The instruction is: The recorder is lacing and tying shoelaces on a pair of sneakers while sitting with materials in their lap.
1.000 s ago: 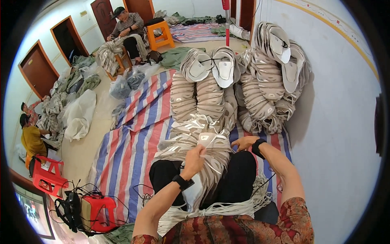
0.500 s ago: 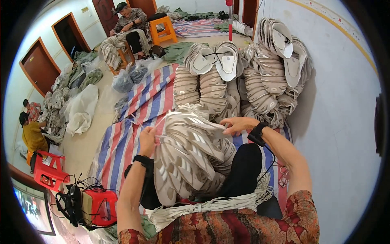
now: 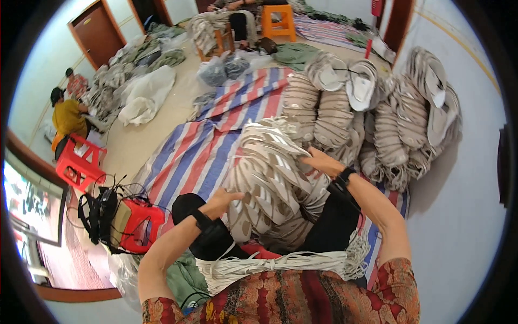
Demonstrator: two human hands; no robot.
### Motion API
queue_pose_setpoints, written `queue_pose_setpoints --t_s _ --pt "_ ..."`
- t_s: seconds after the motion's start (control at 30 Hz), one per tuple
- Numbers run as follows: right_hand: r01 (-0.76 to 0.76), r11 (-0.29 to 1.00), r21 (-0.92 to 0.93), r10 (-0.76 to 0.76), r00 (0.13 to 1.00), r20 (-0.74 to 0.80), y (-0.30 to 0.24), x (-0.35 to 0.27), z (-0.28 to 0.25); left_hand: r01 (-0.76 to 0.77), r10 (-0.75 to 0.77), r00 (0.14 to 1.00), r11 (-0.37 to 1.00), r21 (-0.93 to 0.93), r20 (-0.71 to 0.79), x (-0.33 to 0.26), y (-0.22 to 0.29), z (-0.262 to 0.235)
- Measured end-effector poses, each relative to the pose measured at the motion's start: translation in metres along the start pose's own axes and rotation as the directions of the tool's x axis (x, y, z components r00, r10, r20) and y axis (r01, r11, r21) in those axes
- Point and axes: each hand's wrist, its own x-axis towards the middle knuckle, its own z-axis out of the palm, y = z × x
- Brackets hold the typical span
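A thick bundle of beige and white shoe uppers leans between my knees, its pieces nested and fanned out. My left hand grips the bundle's left side, its fingertips partly hidden among the uppers. On the upper right edge, my right hand grips the bundle, thumb on the near top and the other fingers below it. Across my lap lies a hank of white laces, tied near its middle and looped at the right end.
Tied stacks of similar shoe uppers stand ahead to the right, by the wall. A striped tarp covers the floor. At left are red stools, one bearing cables and a black device. Several people sit farther off beside fabric heaps.
My view has swung left. My left hand no longer pinches a thin strand out to the side; it has come down onto the bundle. My right hand reaches further around the uppers.
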Motion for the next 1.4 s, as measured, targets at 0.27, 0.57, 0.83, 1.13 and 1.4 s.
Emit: queue_pose_setpoints --t_s 0.27,0.57,0.83,1.13,1.4 --pt "-0.212 0.916 0.34 0.178 0.975 0.13 0.044 0.008 -0.001 -0.189 0.273 0.949 0.894 -0.407 0.159 0.0 -0.007 0.023" --pt "-0.154 0.866 0.475 0.177 0.984 -0.002 0.02 0.044 0.036 -0.141 0.348 0.872 0.853 -0.503 0.345 0.045 0.027 -0.008" --pt "0.02 0.82 0.571 0.013 0.998 -0.054 0.011 0.045 0.024 -0.061 0.399 0.838 0.746 -0.663 0.371 0.034 0.053 -0.018" --pt "0.029 0.47 0.882 0.06 0.996 -0.064 0.027 0.058 0.041 -0.269 0.302 0.896 0.952 -0.144 0.326 0.046 0.087 -0.045" --pt "0.093 0.433 0.897 -0.062 0.995 -0.073 -0.074 0.12 0.088 -0.475 0.6 0.707 0.796 0.375 -0.375 0.065 0.057 -0.193"
